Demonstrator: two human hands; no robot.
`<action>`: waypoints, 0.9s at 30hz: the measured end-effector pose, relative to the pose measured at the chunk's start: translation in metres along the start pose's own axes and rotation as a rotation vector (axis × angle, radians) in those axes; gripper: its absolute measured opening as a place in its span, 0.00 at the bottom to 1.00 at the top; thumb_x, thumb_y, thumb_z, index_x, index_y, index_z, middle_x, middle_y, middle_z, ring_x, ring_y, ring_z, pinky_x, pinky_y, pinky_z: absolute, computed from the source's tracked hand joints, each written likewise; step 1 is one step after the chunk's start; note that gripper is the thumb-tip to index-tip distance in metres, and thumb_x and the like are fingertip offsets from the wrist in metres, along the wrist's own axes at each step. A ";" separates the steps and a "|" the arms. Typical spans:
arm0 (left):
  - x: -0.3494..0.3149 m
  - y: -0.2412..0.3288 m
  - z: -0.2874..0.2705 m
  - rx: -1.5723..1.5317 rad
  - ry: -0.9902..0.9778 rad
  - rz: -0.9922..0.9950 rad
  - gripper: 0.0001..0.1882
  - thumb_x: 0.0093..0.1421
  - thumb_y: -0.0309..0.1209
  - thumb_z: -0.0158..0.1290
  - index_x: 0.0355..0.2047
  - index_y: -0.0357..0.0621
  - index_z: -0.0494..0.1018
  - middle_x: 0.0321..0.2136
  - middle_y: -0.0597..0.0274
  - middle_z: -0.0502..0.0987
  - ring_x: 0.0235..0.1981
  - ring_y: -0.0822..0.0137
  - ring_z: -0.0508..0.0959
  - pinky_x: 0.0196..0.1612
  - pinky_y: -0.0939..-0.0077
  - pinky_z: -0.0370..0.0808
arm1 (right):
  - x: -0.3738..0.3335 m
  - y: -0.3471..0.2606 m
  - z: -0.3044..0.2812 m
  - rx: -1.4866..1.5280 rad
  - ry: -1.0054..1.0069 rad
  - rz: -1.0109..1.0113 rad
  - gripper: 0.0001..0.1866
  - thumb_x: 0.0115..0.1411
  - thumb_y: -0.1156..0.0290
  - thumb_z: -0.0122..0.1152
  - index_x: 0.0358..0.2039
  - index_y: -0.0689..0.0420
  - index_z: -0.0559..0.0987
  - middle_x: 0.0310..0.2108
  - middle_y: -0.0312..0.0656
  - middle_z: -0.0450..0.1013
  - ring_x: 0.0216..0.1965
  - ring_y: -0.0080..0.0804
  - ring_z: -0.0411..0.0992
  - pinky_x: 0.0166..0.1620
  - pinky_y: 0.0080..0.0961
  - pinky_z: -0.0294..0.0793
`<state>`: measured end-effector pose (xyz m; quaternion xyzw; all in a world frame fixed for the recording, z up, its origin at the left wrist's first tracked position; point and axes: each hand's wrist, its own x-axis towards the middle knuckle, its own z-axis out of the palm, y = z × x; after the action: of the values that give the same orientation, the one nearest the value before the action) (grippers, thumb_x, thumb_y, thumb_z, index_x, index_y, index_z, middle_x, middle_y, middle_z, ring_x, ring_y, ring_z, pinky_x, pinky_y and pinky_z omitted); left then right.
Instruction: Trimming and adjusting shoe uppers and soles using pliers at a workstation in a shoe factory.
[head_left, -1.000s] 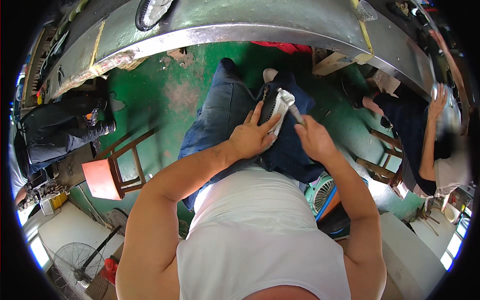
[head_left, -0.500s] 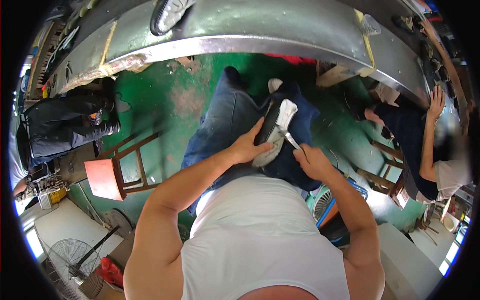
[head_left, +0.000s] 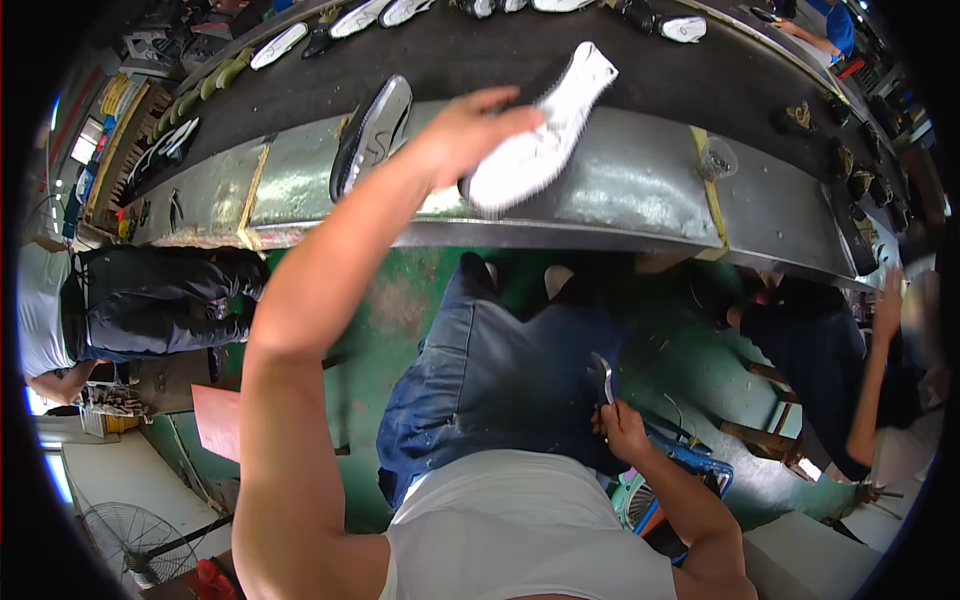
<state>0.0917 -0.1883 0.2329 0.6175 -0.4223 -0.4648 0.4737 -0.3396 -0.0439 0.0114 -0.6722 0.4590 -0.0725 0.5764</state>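
Observation:
My left hand [head_left: 465, 140] reaches out over the metal workbench edge [head_left: 600, 185], gripping a shoe [head_left: 545, 140] around its side. The shoe's white sole faces up, and a strip of dark upper shows beside the hand. Left of it lies another shoe [head_left: 375, 135], dark with a pale sole, on the bench. Over my right thigh, my right hand [head_left: 622, 430] is closed around a slim metal hand tool with a curved head [head_left: 603, 375]; its exact kind is unclear.
A dark belt [head_left: 680, 110] behind the metal edge carries several shoes along its far side. A small clear cup [head_left: 717, 158] stands toward the right. People sit or stand at both sides. A reddish stool [head_left: 215, 420] is at my left, a fan [head_left: 632, 500] at my right.
My left hand has carried the shoe from my lap up and forward over the bench. The right hand has drawn back lower, still with the tool. My view has tilted up.

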 end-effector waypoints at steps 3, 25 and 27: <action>0.077 0.033 -0.004 0.829 0.178 0.126 0.46 0.57 0.41 0.63 0.69 0.39 0.53 0.52 0.43 0.76 0.50 0.53 0.79 0.52 0.63 0.76 | 0.001 0.009 0.003 0.026 0.003 0.004 0.19 0.71 0.59 0.46 0.36 0.64 0.75 0.24 0.44 0.77 0.26 0.33 0.77 0.34 0.29 0.75; 0.261 -0.030 -0.118 0.835 0.586 -0.108 0.33 0.63 0.50 0.53 0.58 0.35 0.69 0.55 0.43 0.74 0.55 0.49 0.76 0.57 0.61 0.74 | 0.023 0.005 -0.014 0.251 -0.106 0.121 0.18 0.72 0.62 0.44 0.41 0.67 0.74 0.29 0.42 0.78 0.29 0.26 0.77 0.34 0.23 0.76; 0.301 -0.036 -0.106 0.678 0.641 -0.098 0.34 0.63 0.51 0.53 0.57 0.33 0.69 0.54 0.42 0.75 0.54 0.49 0.77 0.56 0.61 0.74 | 0.031 -0.006 -0.020 0.303 -0.110 0.152 0.19 0.73 0.63 0.43 0.42 0.67 0.74 0.30 0.42 0.78 0.30 0.26 0.77 0.35 0.23 0.76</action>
<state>0.2618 -0.4501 0.1579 0.8691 -0.3530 -0.1082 0.3292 -0.3312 -0.0805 0.0093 -0.5437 0.4601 -0.0600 0.6993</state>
